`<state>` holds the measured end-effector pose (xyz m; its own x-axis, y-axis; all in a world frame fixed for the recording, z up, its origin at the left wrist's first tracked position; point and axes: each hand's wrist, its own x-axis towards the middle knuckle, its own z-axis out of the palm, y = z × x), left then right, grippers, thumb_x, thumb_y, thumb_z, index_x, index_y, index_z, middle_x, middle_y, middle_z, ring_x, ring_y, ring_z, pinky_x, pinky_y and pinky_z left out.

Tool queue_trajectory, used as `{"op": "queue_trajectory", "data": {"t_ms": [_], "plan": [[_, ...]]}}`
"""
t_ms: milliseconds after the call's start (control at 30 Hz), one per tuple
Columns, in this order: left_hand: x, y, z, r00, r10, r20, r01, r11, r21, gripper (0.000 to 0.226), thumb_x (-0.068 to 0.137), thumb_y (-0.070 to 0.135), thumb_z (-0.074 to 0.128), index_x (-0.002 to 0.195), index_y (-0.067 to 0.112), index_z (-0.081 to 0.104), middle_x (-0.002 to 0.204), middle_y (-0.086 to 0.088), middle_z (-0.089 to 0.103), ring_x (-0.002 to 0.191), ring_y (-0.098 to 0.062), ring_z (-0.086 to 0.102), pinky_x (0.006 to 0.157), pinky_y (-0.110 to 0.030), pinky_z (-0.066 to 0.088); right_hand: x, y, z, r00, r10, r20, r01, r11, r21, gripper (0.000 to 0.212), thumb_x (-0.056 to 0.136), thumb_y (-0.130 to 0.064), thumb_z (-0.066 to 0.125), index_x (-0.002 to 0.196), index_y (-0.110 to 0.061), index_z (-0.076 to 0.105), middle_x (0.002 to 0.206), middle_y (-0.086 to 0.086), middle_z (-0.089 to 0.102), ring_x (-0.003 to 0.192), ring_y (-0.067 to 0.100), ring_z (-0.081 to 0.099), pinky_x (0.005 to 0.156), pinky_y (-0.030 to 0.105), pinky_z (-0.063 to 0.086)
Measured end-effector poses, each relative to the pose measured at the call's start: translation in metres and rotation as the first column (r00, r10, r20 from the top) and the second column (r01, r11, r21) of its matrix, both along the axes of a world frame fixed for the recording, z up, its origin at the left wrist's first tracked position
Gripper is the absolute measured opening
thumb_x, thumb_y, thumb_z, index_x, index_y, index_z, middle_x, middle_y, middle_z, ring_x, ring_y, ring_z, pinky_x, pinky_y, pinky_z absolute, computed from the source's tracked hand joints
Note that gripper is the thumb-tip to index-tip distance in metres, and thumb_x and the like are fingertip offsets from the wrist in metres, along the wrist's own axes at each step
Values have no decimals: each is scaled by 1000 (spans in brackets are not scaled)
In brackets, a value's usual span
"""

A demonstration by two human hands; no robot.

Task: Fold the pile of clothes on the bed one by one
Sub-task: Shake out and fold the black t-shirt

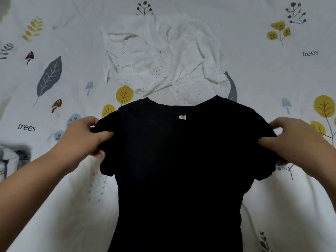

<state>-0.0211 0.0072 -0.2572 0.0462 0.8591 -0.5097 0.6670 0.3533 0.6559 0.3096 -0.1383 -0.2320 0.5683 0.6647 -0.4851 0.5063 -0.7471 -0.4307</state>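
Observation:
A black short-sleeved T-shirt [179,160] hangs spread out in front of me, neckline up, with a small white label below the collar. My left hand [84,136] grips its left sleeve at the shoulder, thumb on top and fingers behind the fabric. My right hand [298,140] grips the right sleeve the same way. The shirt's lower part runs out of the bottom of the view. Beyond the shirt, a crumpled white garment with small dark dots [163,55] lies on the bed.
The bed cover [54,197] is white, printed with leaves, mushrooms and the word "trees". A grey and white bundle of fabric [12,159] sits at the left edge.

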Motion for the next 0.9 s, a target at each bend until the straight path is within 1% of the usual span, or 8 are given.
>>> {"op": "queue_trajectory", "data": {"t_ms": [167, 300, 400, 467, 567, 733, 833, 900], "plan": [[39, -15, 6, 973, -66, 223, 96, 987, -128, 23, 95, 29, 48, 87, 12, 61, 65, -8, 64, 42, -16, 58, 41, -22, 49, -29, 16, 15, 785, 2, -619, 107, 984, 139, 13, 92, -13, 52, 97, -16, 64, 59, 14, 65, 52, 25, 66, 57, 31, 58], [38, -1, -27, 999, -44, -28, 46, 996, 75, 20, 95, 22, 48, 82, 13, 61, 82, -8, 65, 69, -21, 62, 62, -31, 50, -21, 23, -25, 946, -128, -298, 187, 966, 177, 12, 91, -13, 52, 92, -11, 63, 73, 9, 65, 59, 23, 61, 65, 35, 53], [39, 12, -51, 970, -20, -243, 70, 977, 200, 25, 92, 26, 53, 108, 6, 57, 103, -9, 61, 95, -25, 57, 79, -32, 40, -18, 34, -53, 992, -114, -61, 120, 986, 117, 33, 89, -27, 55, 118, -10, 55, 109, 9, 61, 98, 30, 59, 87, 39, 47], [43, 20, -60, 975, -8, -223, 42, 988, 151, 43, 91, 35, 55, 120, 3, 51, 108, -9, 58, 105, -28, 56, 84, -33, 41, -21, 43, -65, 994, -105, -40, 108, 992, 69, 52, 89, -36, 56, 129, -6, 44, 123, 13, 54, 112, 31, 52, 87, 37, 41], [51, 30, -69, 986, -50, -162, 73, 988, 139, 40, 89, 33, 59, 116, 4, 56, 108, -10, 62, 101, -28, 59, 85, -36, 46, -27, 54, -81, 998, -64, -24, 66, 995, 79, 45, 87, -34, 60, 117, -1, 52, 108, 13, 58, 107, 32, 54, 77, 34, 41], [62, 36, -60, 995, -28, -98, 77, 840, 537, 19, 95, 14, 48, 107, 1, 54, 87, 0, 52, 83, -14, 46, 67, -14, 29, -23, 68, -81, 980, -124, 157, 73, 951, 300, 18, 93, -23, 51, 98, -5, 52, 90, 10, 52, 83, 26, 47, 65, 26, 25], [69, 51, -55, 999, 48, -7, -33, 767, 641, 5, 95, 12, 46, 90, 11, 44, 74, 6, 46, 74, -10, 41, 64, -19, 28, -14, 84, -77, 964, -209, 163, 113, 881, 459, 21, 95, -21, 48, 104, -2, 51, 88, 6, 49, 79, 19, 42, 60, 21, 23], [73, 62, -63, 994, 105, -24, -66, 776, 627, 6, 95, 16, 46, 98, 10, 45, 90, -4, 53, 82, -17, 47, 71, -24, 34, -13, 94, -82, 962, -212, 171, 113, 882, 457, 25, 95, -19, 48, 113, -1, 49, 95, 8, 52, 84, 21, 46, 67, 22, 28]]}}
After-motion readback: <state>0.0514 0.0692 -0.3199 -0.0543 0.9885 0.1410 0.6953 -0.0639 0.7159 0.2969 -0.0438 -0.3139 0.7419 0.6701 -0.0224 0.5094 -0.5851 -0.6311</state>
